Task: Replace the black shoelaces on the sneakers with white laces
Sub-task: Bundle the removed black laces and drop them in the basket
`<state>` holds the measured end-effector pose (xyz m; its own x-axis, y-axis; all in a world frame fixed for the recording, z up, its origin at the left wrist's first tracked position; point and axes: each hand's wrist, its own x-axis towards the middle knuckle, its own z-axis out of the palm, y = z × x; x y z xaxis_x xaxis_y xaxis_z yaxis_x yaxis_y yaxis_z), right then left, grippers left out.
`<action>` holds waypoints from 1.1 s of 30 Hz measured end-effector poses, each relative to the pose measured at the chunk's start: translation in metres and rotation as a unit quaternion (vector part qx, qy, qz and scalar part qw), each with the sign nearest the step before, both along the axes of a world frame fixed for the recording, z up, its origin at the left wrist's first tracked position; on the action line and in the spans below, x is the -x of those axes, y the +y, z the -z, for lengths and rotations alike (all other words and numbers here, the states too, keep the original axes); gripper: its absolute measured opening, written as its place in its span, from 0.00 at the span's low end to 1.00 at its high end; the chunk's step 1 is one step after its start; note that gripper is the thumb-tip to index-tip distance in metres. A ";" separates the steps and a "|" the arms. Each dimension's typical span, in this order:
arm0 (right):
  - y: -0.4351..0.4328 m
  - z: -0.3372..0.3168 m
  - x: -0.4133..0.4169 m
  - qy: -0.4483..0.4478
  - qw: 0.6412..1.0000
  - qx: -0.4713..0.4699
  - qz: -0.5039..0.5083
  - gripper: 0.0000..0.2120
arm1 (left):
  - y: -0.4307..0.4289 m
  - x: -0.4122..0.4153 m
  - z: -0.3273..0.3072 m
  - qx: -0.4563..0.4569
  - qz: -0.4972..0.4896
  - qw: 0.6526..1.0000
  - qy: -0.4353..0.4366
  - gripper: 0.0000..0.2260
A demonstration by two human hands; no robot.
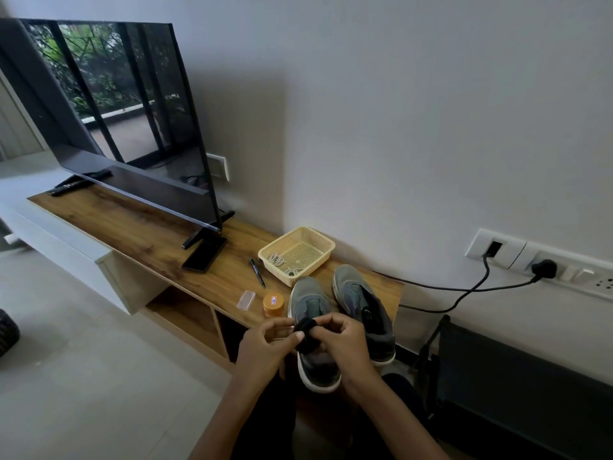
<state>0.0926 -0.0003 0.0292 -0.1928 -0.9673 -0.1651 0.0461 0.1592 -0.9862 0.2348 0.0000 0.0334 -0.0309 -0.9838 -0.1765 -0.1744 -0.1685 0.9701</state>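
Note:
Two grey sneakers stand side by side on the wooden TV unit (139, 224), toes toward the wall: the left sneaker (310, 303) and the right sneaker (361, 300). Above the left sneaker, my left hand (268, 343) and my right hand (341, 340) together hold a small black bundle of lace (306, 330), fingers curled round it. The right sneaker shows black lace at its tongue. White laces (282, 262) lie coiled in the yellow basket (318, 240) behind the shoes.
A black pen (257, 273), a small clear box (246, 300) and an orange jar (273, 303) lie left of the sneakers. A TV (126, 121) stands further left. Black cables (464, 290) run to a wall socket (544, 268) on the right.

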 end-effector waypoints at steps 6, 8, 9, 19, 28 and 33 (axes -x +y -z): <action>-0.063 0.004 0.009 0.009 0.999 -0.043 0.006 0.02 | -0.067 0.010 0.005 -0.010 -0.022 0.999 0.047 0.05; -0.100 0.007 0.012 0.008 0.998 -0.055 0.009 0.03 | -0.099 0.014 0.010 -0.008 -0.033 0.998 0.054 0.06; -0.119 0.009 0.013 0.011 0.998 -0.060 0.005 0.03 | -0.116 0.017 0.013 -0.012 -0.039 0.997 0.064 0.06; -0.315 0.043 0.037 0.130 0.990 -0.052 0.017 0.09 | -0.255 0.025 0.063 -0.049 -0.148 0.983 0.098 0.08; -0.383 0.121 0.044 0.523 0.820 -0.057 -0.228 0.06 | -0.272 0.033 0.105 -0.071 -0.145 0.983 0.091 0.10; -0.390 0.134 0.042 0.606 0.750 -0.045 -0.262 0.06 | -0.268 0.036 0.113 -0.080 -0.135 0.985 0.076 0.10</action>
